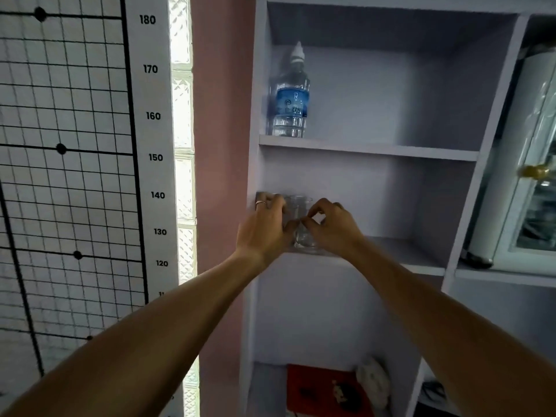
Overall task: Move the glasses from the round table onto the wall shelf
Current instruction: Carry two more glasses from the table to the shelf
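Glasses (302, 224) stand on the wall shelf (397, 254) between both hands, left hand (264, 227) fingers wrapped on one, right hand (331, 227) fingers pinching the other's rim; release should come gently, straight back, once bases sit flat.

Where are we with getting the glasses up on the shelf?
Both hands, left hand and right hand, are at clear glasses on the middle shelf, below the water bottle. They look set down, not yet released. The round table is out of view, so any remaining glasses are unknown.
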Action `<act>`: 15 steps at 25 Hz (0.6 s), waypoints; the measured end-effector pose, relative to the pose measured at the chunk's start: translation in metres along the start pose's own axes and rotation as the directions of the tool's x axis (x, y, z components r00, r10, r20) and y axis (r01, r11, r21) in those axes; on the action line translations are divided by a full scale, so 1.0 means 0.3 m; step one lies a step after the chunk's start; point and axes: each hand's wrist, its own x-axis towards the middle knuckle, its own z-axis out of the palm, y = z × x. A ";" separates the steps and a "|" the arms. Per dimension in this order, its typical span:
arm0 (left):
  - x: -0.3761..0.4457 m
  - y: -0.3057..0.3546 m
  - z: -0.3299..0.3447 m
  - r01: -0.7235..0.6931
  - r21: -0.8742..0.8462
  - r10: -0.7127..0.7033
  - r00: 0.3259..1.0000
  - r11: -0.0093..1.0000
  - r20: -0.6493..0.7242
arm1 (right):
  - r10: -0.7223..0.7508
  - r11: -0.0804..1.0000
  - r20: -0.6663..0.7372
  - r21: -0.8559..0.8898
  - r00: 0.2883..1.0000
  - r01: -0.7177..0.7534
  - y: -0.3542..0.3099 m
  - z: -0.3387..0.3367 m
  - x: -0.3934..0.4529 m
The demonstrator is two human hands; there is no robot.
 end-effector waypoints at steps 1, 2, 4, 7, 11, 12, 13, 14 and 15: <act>-0.006 0.005 0.008 -0.003 0.004 0.003 1.000 1.000 -0.026 | -0.003 1.000 0.005 0.018 1.000 0.003 0.004 0.000 0.001; -0.009 0.011 0.017 -0.002 0.005 0.002 0.999 1.000 -0.048 | -0.012 1.000 0.008 0.026 1.000 0.012 0.010 -0.001 0.001; -0.012 0.026 0.031 0.002 0.004 -0.002 0.997 1.000 -0.076 | -0.035 0.999 0.017 0.036 0.999 0.034 0.028 -0.002 -0.001; -0.010 0.033 0.042 0.021 0.039 -0.018 0.997 0.999 -0.078 | -0.033 0.994 0.039 0.105 0.999 0.028 0.055 -0.006 -0.011; -0.007 0.026 0.055 0.023 0.142 -0.012 0.997 0.990 -0.082 | -0.056 0.978 0.030 0.201 0.998 0.049 0.081 0.000 -0.008; -0.008 0.026 0.057 0.022 0.157 -0.008 0.996 0.987 -0.086 | -0.058 0.977 0.030 0.205 0.998 0.050 0.085 0.002 -0.005; -0.009 0.025 0.059 0.023 0.166 -0.008 0.996 0.986 -0.091 | -0.063 0.977 0.033 0.207 0.997 0.055 0.089 0.006 0.000; -0.011 0.025 0.060 0.026 0.173 -0.009 0.995 0.985 -0.095 | -0.072 0.976 0.038 0.209 0.997 0.062 0.093 0.011 0.004; -0.014 0.025 0.061 0.027 0.182 -0.009 0.995 0.983 -0.099 | -0.081 0.975 0.040 0.210 0.996 0.071 0.097 0.014 0.007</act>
